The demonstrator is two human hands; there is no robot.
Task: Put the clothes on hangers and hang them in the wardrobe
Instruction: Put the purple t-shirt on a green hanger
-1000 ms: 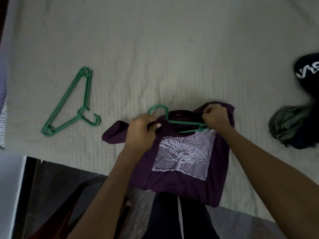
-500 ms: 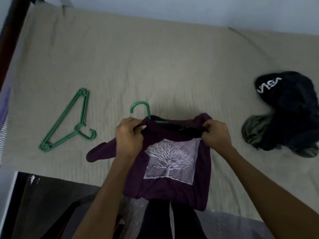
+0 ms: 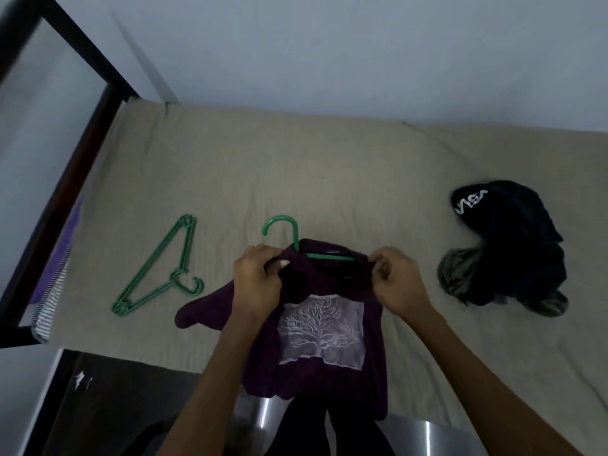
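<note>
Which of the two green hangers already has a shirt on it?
The green hanger inside the purple tree-print shirt, only its hook and bar showing. The other green hanger lies bare on the bed to its left.

The purple shirt (image 3: 316, 327) now covers more of the green hanger (image 3: 296, 240), its hook upright.

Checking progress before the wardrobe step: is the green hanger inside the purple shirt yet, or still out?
In. The green hanger has its hook sticking out of the purple shirt collar and a bar showing inside the neck opening.
</note>
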